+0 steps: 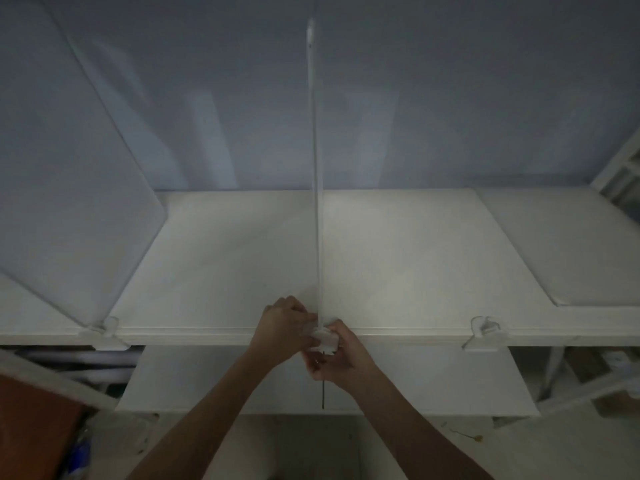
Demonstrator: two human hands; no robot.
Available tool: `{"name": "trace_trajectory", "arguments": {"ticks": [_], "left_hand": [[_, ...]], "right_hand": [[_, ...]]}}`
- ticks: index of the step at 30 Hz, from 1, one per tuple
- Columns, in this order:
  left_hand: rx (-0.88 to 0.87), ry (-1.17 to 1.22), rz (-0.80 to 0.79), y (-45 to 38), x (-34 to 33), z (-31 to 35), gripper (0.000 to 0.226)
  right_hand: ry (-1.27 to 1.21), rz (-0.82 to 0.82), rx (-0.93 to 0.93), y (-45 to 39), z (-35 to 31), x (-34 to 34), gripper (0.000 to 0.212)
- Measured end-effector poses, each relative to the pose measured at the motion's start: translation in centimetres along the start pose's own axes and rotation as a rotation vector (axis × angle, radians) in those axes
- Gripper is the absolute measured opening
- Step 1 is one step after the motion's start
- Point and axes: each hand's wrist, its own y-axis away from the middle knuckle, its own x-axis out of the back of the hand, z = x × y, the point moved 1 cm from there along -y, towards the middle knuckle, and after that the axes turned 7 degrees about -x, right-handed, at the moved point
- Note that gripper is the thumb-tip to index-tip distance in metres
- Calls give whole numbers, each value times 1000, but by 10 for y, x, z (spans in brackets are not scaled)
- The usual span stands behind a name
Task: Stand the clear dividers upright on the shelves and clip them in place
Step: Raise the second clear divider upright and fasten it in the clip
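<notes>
A clear divider (pixel 317 168) stands upright on the white shelf (pixel 398 258), seen edge-on in the middle of the view. At its foot a white clip (pixel 323 337) sits on the shelf's front edge. My left hand (pixel 282 327) presses against the divider's base from the left. From the right and below, my right hand (pixel 337 362) grips the clip. A second clear divider (pixel 69 202) stands at the left, held by its own clip (pixel 107 332). A third divider (pixel 571 244) lies flat on the shelf at the right.
A lone clip (pixel 485 336) sits on the shelf's front edge at the right. A lower white shelf (pixel 207 382) juts out below. White frame bars (pixel 620 174) stand at the far right. An orange-brown object (pixel 31 417) is at the bottom left.
</notes>
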Motion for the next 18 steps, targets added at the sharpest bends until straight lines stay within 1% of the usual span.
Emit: {"name": "trace_trajectory", "arguments": {"ticks": [3, 6, 9, 11, 12, 13, 15, 17, 18], "left_hand": [[-40, -52, -6, -1, -4, -4, 38], [-30, -24, 24, 1, -4, -2, 38], [-37, -48, 42, 5, -6, -1, 40], [-54, -137, 80, 12, -10, -1, 35], [-59, -217, 90, 17, -14, 3, 34], [-35, -300, 83, 25, -20, 8, 39], [96, -398, 46, 42, -31, 31, 52], [252, -382, -25, 54, -41, 51, 54], [244, -377, -38, 56, -45, 62, 52]], "right_hand": [[12, -14, 6, -4, 0, 1, 19], [41, -21, 15, -9, -2, 4, 20], [167, -101, 9, -6, -5, 13, 21], [252, -134, 14, 4, -12, 25, 30], [284, -121, 22, 12, -19, 34, 37], [317, -107, 32, 24, -26, 45, 43], [394, -113, 76, 54, -45, 73, 51], [466, -143, 153, 89, -63, 103, 64], [498, -157, 223, 107, -72, 120, 72]]}}
